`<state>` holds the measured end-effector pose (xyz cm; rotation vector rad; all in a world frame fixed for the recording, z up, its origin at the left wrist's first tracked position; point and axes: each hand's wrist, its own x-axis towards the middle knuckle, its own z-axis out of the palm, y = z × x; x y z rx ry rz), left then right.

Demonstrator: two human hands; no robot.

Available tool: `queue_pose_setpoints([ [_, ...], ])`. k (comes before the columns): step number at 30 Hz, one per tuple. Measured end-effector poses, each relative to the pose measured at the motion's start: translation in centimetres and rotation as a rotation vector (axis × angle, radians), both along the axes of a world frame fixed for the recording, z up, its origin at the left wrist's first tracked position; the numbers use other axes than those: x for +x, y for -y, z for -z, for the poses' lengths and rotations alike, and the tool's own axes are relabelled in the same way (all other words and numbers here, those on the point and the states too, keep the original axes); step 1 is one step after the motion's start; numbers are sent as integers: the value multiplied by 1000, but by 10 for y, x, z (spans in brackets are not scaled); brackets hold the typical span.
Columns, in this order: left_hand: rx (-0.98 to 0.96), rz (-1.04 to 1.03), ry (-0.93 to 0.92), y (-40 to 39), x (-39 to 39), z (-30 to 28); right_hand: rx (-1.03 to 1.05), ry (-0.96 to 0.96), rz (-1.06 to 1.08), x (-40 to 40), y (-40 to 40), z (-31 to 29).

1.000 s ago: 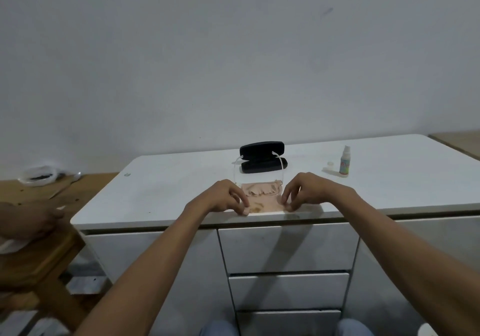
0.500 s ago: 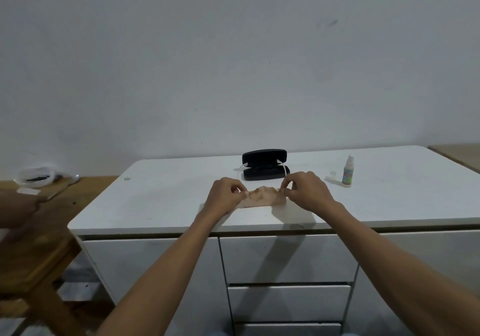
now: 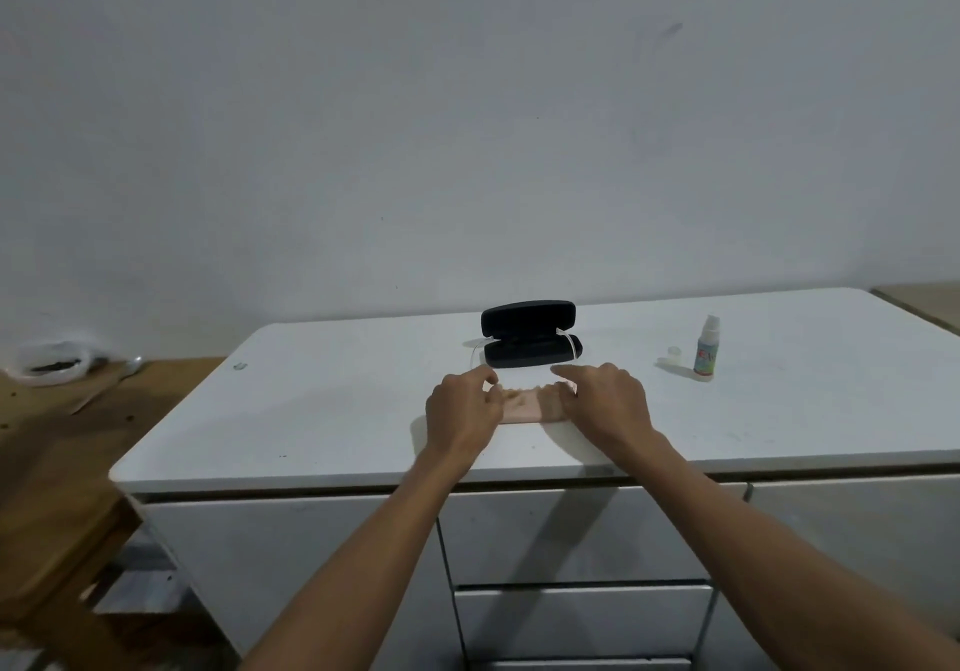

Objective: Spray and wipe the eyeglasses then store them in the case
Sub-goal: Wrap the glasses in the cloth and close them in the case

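A black eyeglass case (image 3: 527, 318) lies open at the middle back of the white cabinet top (image 3: 322, 410). Thin clear eyeglasses (image 3: 570, 342) rest at the case, with their pale arms showing at both ends. Just in front lies a folded pink cloth (image 3: 524, 406). My left hand (image 3: 464, 408) pinches its left end. My right hand (image 3: 605, 400) holds its right end, index finger stretched out. A small spray bottle (image 3: 706, 348) stands to the right, uncapped, with its clear cap (image 3: 674, 353) beside it.
White drawers (image 3: 571, 535) sit below the top's front edge. A wooden table (image 3: 57, 442) stands lower to the left, carrying a white bag (image 3: 49, 361) and a spoon (image 3: 111, 377). A grey wall rises behind.
The cloth lay spread near the front edge; both hands folded it into a narrower strip, now farther back, close to the case. Another person's hand at the far left is gone from view.
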<state>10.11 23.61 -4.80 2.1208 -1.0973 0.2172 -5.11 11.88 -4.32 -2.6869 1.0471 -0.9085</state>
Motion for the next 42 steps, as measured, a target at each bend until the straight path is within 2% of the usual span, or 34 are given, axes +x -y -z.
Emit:
queue_pose_setpoints([
  [4, -194, 21, -64, -9, 3, -3, -110, 259, -44, -10, 0, 3],
  [7, -293, -18, -94, -17, 18, -2, -17, 384, -4, -17, 2, -1],
  [9, -317, -32, -188, -20, 27, 0, 85, 410, 6, -19, 5, -4],
  [12, -269, 68, -296, -21, 34, 3, 206, 384, -37, -17, 7, -8],
  [19, -244, 146, -303, -11, 35, 10, 230, 354, -56, -12, 9, -9],
  [22, -190, 179, -244, -9, 39, 11, 249, 352, -69, -11, 13, -10],
  [27, -22, 213, -31, -11, 43, 0, 261, 349, -77, -9, 17, -12],
  [30, 10, 209, 110, -12, 45, 1, 272, 363, -65, -7, 20, -10],
  [34, 57, 243, 196, -12, 43, -4, 293, 375, -59, -5, 23, -9],
  [38, 246, 289, 390, -8, 43, -9, 332, 401, -78, -4, 25, -10],
  [42, 424, 352, 441, -2, 45, -12, 316, 361, -99, -2, 23, -13],
])
